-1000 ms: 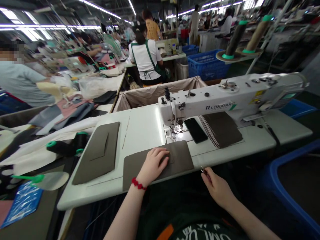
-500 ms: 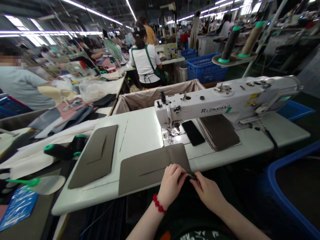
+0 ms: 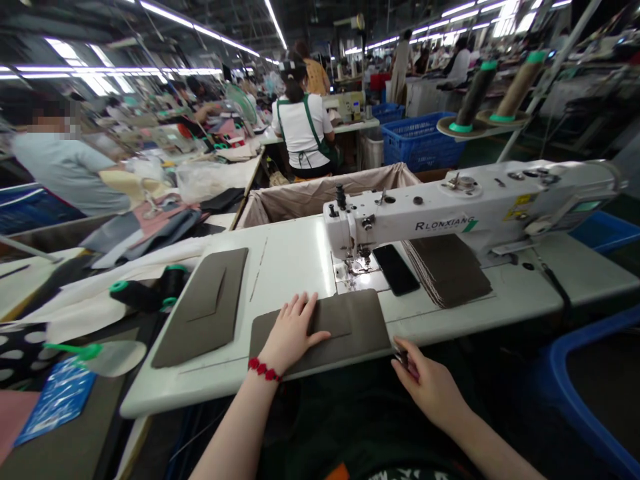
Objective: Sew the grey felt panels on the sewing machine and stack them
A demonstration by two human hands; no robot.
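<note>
My left hand (image 3: 293,330), with a red beaded bracelet at the wrist, lies flat with fingers spread on a grey-brown fabric panel (image 3: 363,323). This panel rests at the front edge of the sewing table, in front of the needle area, and has a slit-like line across it. Just off the panel's right corner, my right hand (image 3: 425,380) is closed around a small dark metal tool (image 3: 401,353), mostly hidden by the fingers. A white sewing machine (image 3: 400,217) stands behind the panel.
Another grey-brown panel (image 3: 205,307) lies on the left of the table (image 3: 285,260). Right of the needle are a black phone (image 3: 397,270) and a stack of dark pieces (image 3: 450,270). Black thread cones (image 3: 137,295) stand at left; a blue bin (image 3: 560,373) is at right.
My left hand has left the small tool and moved left, flattening onto the panel. My right hand keeps the tool, slightly further right. The view has turned a little left.
</note>
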